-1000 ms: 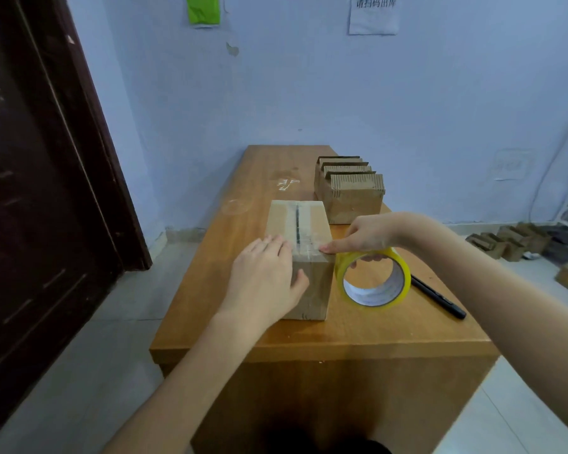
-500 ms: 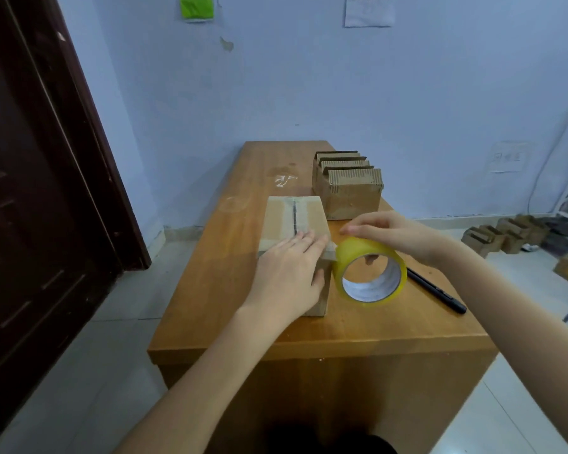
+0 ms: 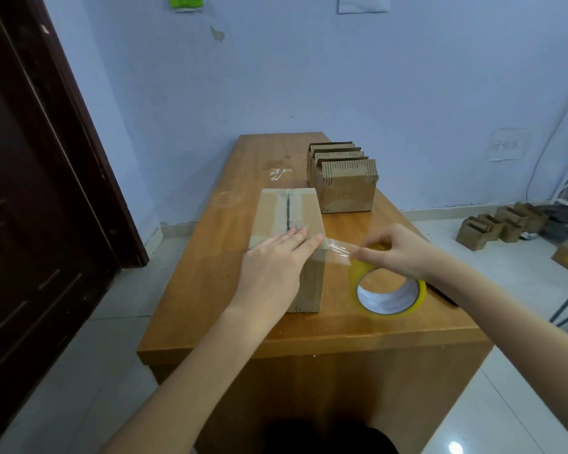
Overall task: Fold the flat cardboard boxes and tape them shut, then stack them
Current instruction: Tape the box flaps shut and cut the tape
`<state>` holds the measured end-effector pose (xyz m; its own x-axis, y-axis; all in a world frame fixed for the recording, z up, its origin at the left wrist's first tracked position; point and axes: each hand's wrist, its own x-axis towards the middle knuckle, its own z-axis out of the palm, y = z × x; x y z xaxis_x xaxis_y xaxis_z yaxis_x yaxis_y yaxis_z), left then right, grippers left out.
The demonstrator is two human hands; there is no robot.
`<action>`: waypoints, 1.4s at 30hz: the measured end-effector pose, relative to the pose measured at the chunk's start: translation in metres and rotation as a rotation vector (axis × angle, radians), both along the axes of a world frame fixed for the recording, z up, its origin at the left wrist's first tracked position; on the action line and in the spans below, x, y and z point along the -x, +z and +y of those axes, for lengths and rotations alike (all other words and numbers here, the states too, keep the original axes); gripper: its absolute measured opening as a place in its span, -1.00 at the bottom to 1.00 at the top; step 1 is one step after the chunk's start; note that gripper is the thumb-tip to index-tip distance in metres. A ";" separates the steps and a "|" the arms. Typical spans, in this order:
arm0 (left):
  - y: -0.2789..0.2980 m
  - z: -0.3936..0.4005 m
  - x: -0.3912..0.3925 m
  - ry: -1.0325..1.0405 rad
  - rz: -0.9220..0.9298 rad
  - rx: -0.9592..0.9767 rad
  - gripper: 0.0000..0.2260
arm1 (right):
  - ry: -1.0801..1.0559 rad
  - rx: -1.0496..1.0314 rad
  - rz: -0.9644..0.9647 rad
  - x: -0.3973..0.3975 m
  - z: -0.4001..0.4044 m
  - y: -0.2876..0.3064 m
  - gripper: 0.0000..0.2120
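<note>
A folded cardboard box point(image 3: 289, 211) lies on the wooden table point(image 3: 210, 290), its top seam covered by clear tape. My left hand point(image 3: 273, 267) lies flat on the box's near end, fingers spread, pressing the tape down. A strip of clear tape point(image 3: 336, 249) stretches from the box's right edge to a yellow tape roll point(image 3: 387, 296) standing on the table. My right hand point(image 3: 397, 249) pinches the roll's top rim where the strip leaves it.
A bundle of flat cardboard boxes point(image 3: 341, 178) stands on edge behind the box. A black pen point(image 3: 443, 298) lies right of the roll, mostly hidden by my forearm. More cardboard point(image 3: 502, 224) sits on the floor at right. A dark door point(image 3: 30, 191) is at left.
My left hand slid from the box's side onto its top. My right hand pulled the roll to the right, away from the box, drawing out a strip of tape.
</note>
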<state>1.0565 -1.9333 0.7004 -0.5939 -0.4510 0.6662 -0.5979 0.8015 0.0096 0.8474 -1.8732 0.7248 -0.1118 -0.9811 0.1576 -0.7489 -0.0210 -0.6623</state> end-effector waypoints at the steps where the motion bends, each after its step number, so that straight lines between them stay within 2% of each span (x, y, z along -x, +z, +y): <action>1: 0.000 0.000 0.000 -0.002 -0.004 -0.004 -0.50 | 0.002 -0.024 0.042 0.002 0.000 0.000 -0.78; 5: 0.001 0.001 0.000 0.003 -0.027 -0.001 -0.47 | 0.010 -0.094 0.183 0.004 -0.003 -0.001 -0.78; 7: 0.002 0.002 0.000 0.015 -0.032 0.000 -0.46 | 0.010 -0.116 0.185 0.004 -0.005 -0.004 -0.72; 12: 0.003 0.000 0.000 0.005 -0.025 0.011 -0.46 | -0.010 -0.053 -0.306 0.009 0.006 -0.035 -0.58; 14: 0.003 -0.001 0.000 0.008 -0.034 0.024 -0.45 | -0.039 0.073 -0.428 0.005 0.008 -0.048 -0.61; 16: 0.003 -0.001 0.000 0.018 -0.038 0.036 -0.43 | -0.091 0.200 -0.457 0.001 0.006 -0.052 -0.70; 18: 0.001 0.000 0.001 0.029 -0.052 0.046 -0.41 | -0.145 0.253 -0.345 -0.001 0.003 -0.051 -0.55; 22: -0.002 0.001 0.001 0.053 -0.075 0.057 -0.42 | -0.152 0.194 -0.140 0.002 -0.002 -0.060 -0.68; 26: 0.003 -0.001 -0.005 0.067 -0.114 -0.017 -0.52 | -0.156 0.037 0.062 -0.002 -0.007 -0.047 -0.78; 28: 0.007 0.000 -0.008 0.078 -0.132 -0.048 -0.56 | -0.132 -0.069 0.122 -0.004 -0.006 -0.039 -0.72; 29: 0.007 0.000 -0.008 0.077 -0.134 -0.047 -0.56 | -0.131 -0.108 0.147 -0.006 -0.003 -0.036 -0.62; 31: 0.008 0.000 -0.008 0.072 -0.138 -0.042 -0.56 | -0.180 -0.031 0.228 -0.010 0.005 -0.033 -0.47; 33: 0.009 -0.001 -0.008 0.070 -0.134 -0.040 -0.55 | -0.269 0.197 0.347 -0.024 0.016 -0.028 -0.46; 35: 0.012 -0.002 -0.009 0.073 -0.143 -0.038 -0.55 | -0.241 0.332 0.317 -0.047 0.023 -0.022 -0.52; 39: 0.010 -0.003 -0.012 0.072 -0.126 -0.048 -0.56 | -0.118 0.226 0.150 -0.091 0.018 -0.027 -0.46; 42: 0.013 -0.003 -0.016 0.086 -0.147 -0.056 -0.57 | -0.149 0.216 0.282 -0.096 0.006 -0.039 -0.45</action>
<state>1.0730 -1.9366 0.7133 -0.6407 -0.5383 0.5475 -0.6625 0.7480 -0.0400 0.9434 -1.8667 0.6861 -0.1734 -0.8983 0.4038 -0.9066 -0.0146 -0.4218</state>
